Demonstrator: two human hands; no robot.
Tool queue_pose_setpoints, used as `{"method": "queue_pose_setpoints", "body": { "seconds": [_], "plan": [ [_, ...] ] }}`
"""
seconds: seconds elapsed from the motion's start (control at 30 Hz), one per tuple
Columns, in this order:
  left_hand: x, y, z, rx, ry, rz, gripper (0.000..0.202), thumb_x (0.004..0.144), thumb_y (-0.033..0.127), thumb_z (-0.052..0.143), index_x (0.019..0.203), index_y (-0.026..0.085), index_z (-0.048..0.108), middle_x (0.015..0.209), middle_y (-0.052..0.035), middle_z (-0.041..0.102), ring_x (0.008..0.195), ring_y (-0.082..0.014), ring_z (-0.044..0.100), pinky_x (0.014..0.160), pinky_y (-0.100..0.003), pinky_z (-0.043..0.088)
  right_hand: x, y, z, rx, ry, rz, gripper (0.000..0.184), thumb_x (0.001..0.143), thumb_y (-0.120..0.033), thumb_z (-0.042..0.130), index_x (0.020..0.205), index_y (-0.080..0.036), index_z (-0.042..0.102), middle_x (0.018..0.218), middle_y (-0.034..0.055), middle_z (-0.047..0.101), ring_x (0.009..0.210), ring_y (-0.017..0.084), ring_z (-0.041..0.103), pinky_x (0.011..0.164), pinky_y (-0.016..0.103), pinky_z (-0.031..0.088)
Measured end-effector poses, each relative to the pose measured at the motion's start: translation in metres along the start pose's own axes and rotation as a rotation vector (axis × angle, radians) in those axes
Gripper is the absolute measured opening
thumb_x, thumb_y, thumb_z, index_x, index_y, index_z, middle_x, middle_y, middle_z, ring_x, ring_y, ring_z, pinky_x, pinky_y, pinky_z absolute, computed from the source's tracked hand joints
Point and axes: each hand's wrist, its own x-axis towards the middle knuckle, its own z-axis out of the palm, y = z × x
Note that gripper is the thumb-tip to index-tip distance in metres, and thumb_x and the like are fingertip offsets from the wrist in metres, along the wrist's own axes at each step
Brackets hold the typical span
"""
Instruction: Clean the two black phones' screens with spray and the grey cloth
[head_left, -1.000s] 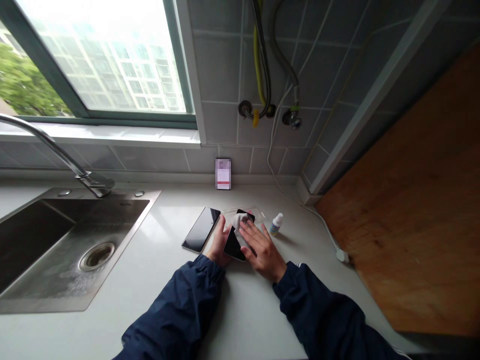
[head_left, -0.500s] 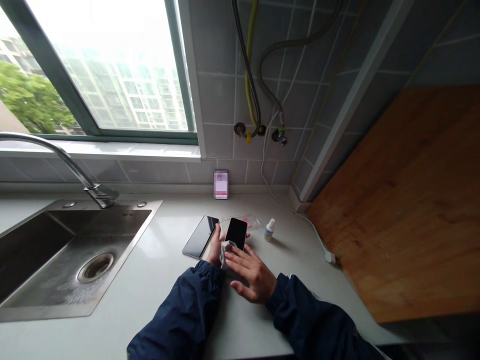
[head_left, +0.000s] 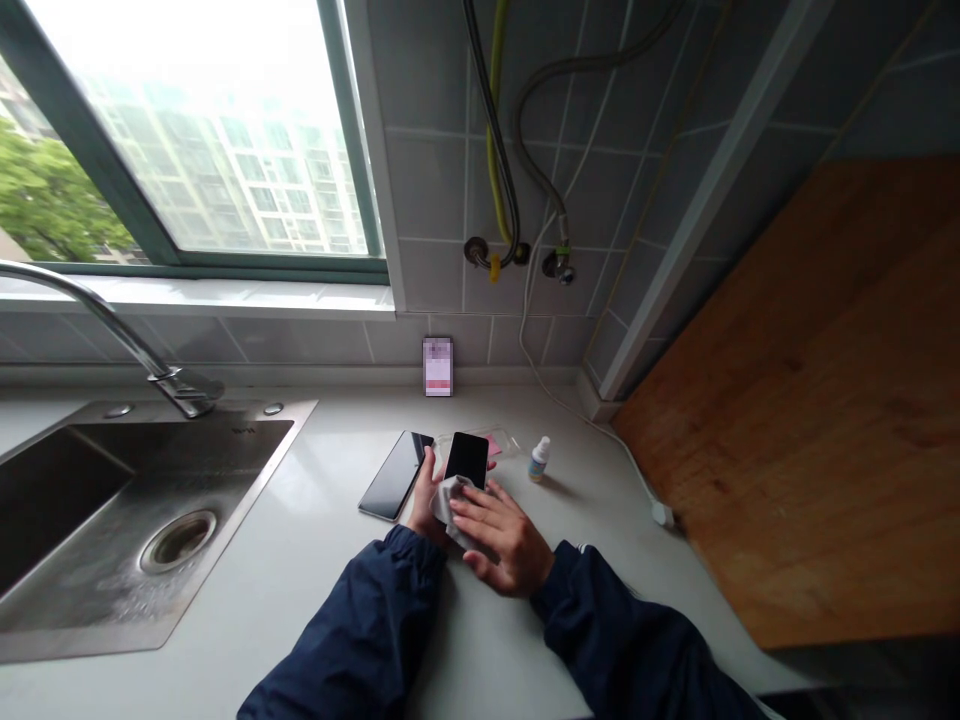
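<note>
A black smartphone [head_left: 467, 459] lies screen up in my left hand [head_left: 424, 506], whose thumb and fingers grip its two long sides. My right hand [head_left: 508, 537] presses a crumpled light grey cloth [head_left: 452, 494] against the lower part of the screen, fingers stretched over the fabric. The cloth hides that end of the phone. To the left, a larger dark tablet [head_left: 397, 476] rests on the countertop. A small white spray bottle [head_left: 538, 460] stands upright to the right of the phone. Behind the phone lies a clear plastic tray [head_left: 508, 441] with something pink in it.
A steel sink [head_left: 174, 622] with a curved faucet [head_left: 124, 330] is at the left of the white countertop [head_left: 300, 570]. Against the back wall leans a phone with a lit, blurred screen [head_left: 438, 367]. A white cable [head_left: 564, 405] runs to a plug near the wooden board [head_left: 817, 420].
My right hand and the cloth have shifted slightly up and across the phone's lower screen. The whole view has turned a little; the other things stay put.
</note>
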Motion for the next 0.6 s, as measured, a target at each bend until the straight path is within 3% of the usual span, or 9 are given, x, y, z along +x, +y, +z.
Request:
{"method": "queue_pose_setpoints", "body": {
  "seconds": [0.2,0.37,0.43,0.6],
  "plan": [
    [-0.0002,-0.0025,0.0033,-0.037,0.014,0.002,0.076,0.104,0.066,0.032,0.144,0.007,0.059,0.112,-0.0209,0.078,0.1,-0.031,0.077,0.096,-0.042,0.057,0.0028,0.0041,-0.0018,-0.092,0.068,0.236,0.044,0.108,-0.029,0.043,0.15,-0.02,0.056,0.156,0.0137,0.056,0.155,0.027,0.041,0.127,0.059,0.029],
    [-0.0033,-0.002,0.0077,-0.016,0.022,0.011,0.079,0.103,0.068,0.032,0.143,0.006,0.06,0.112,-0.0217,0.078,0.102,-0.0323,0.077,0.096,-0.043,0.057,-0.0004,-0.0012,-0.001,-0.048,0.024,0.073,0.043,0.105,-0.033,0.049,0.145,-0.02,0.06,0.152,0.0125,0.06,0.155,0.027,0.041,0.129,0.059,0.024],
    [-0.004,-0.0021,0.008,-0.004,0.031,0.015,0.08,0.103,0.069,0.032,0.143,0.005,0.06,0.113,-0.0223,0.077,0.101,-0.0327,0.077,0.095,-0.043,0.058,0.0,-0.0021,-0.0014,-0.035,0.013,0.071,0.043,0.106,-0.032,0.049,0.146,-0.021,0.06,0.152,0.0117,0.061,0.154,0.026,0.043,0.129,0.059,0.023],
    [-0.0021,-0.0034,0.0048,-0.006,0.056,0.027,0.075,0.104,0.066,0.035,0.144,0.009,0.06,0.113,-0.019,0.078,0.1,-0.0301,0.077,0.096,-0.041,0.057,0.0029,0.0023,-0.002,-0.071,0.084,0.291,0.044,0.108,-0.027,0.043,0.15,-0.02,0.056,0.157,0.0137,0.055,0.155,0.027,0.04,0.126,0.06,0.029]
  ]
}}
